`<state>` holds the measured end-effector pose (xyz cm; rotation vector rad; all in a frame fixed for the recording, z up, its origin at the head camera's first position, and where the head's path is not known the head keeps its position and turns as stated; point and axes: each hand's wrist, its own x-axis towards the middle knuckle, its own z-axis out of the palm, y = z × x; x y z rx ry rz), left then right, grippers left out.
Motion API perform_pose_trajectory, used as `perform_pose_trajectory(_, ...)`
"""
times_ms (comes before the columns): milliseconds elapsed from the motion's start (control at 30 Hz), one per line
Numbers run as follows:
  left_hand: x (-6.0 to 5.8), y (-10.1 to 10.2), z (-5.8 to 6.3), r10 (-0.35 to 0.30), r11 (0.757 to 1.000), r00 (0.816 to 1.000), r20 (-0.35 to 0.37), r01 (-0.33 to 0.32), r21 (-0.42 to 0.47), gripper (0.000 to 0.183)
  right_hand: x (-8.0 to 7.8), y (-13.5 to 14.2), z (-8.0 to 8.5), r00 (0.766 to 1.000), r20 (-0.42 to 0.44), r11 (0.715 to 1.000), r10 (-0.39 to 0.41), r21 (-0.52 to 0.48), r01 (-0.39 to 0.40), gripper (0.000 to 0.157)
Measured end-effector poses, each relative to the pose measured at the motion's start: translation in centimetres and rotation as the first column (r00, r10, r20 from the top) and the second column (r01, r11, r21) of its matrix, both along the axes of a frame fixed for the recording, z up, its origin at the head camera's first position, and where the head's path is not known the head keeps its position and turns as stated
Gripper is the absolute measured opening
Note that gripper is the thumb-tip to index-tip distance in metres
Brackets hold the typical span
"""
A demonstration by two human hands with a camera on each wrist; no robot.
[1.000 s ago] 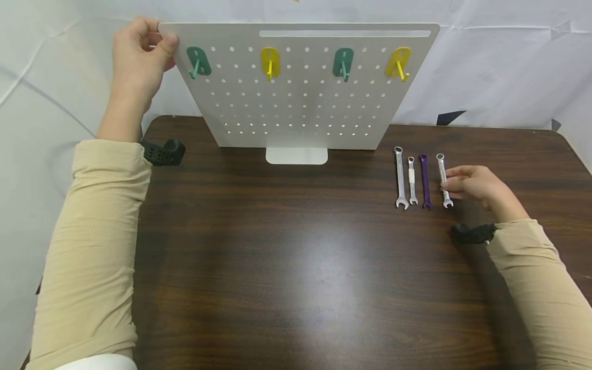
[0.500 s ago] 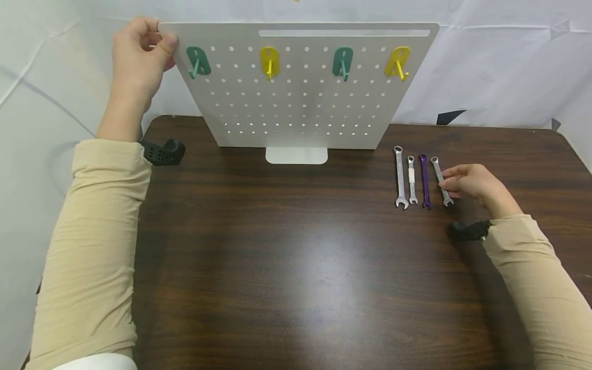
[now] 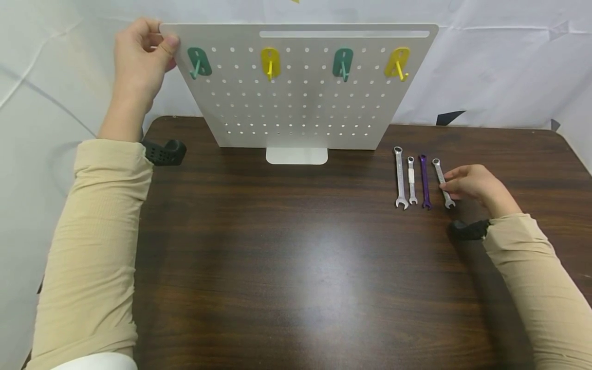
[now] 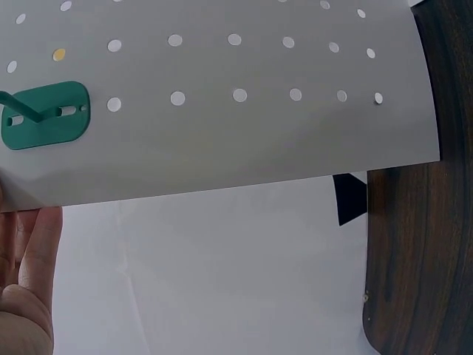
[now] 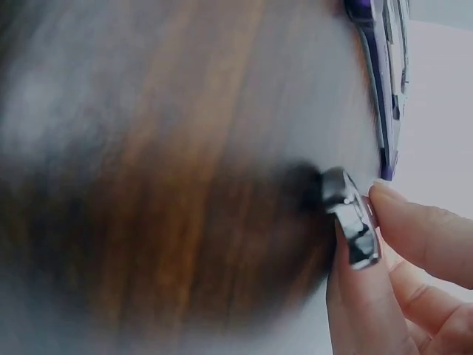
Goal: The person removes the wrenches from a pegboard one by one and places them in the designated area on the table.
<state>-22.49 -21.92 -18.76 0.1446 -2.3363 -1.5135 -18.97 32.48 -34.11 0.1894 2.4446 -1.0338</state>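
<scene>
At the upper left, my left hand (image 3: 143, 61) pinches the top corner of a grey pegboard (image 3: 296, 113), thumb in front. Two green hooks (image 3: 343, 62) and two yellow hooks (image 3: 270, 62) are fixed along the board's upper part. Over on the right, my right hand (image 3: 474, 186) pinches a silver combination wrench (image 3: 440, 174) by its middle between thumb and fingers. The right wrist view shows that wrench (image 5: 353, 222) nearly end-on. Left of it lie a purple wrench (image 3: 425, 182), a short silver wrench (image 3: 412, 180) with a white band, and a longer silver wrench (image 3: 400, 177).
The pegboard stands on a white foot (image 3: 296, 156) near the back of a dark wooden table (image 3: 259, 246). White sheeting (image 3: 504, 61) hangs behind and to the left of the table. A black patch (image 3: 449, 118) shows at the back edge.
The silver wrench in my right hand has turned, its ring end swinging left. My right hand has shifted slightly left. My left hand and the pegboard are almost unmoved.
</scene>
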Motion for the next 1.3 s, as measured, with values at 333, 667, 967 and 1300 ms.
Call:
perform_pose_trajectory(333,0.0,0.1,-0.1,0.000,1.000,1.000,0.005,0.000,-0.005,0.021,0.0,0.2,-0.2,1.000,0.009,0.999,-0.008,0.035,0.007,0.049)
perform_pose_trajectory(667,0.1,0.5,-0.5,0.013,1.000,0.998,-0.054,-0.013,0.004,0.032,0.0,0.1,0.1,1.000,0.021,0.999,-0.006,0.045,0.005,0.048)
perform_pose_trajectory(967,0.1,0.6,-0.8,0.029,1.000,0.997,-0.071,-0.028,0.006,0.036,0.0,0.0,-0.1,0.999,0.030,1.000,-0.013,0.011,0.013,0.046)
perform_pose_trajectory(1300,0.3,-0.1,-1.6,0.084,0.995,0.996,-0.035,-0.086,-0.046,0.038,0.4,0.7,0.0,0.999,0.015,0.997,-0.031,-0.065,0.032,0.046)
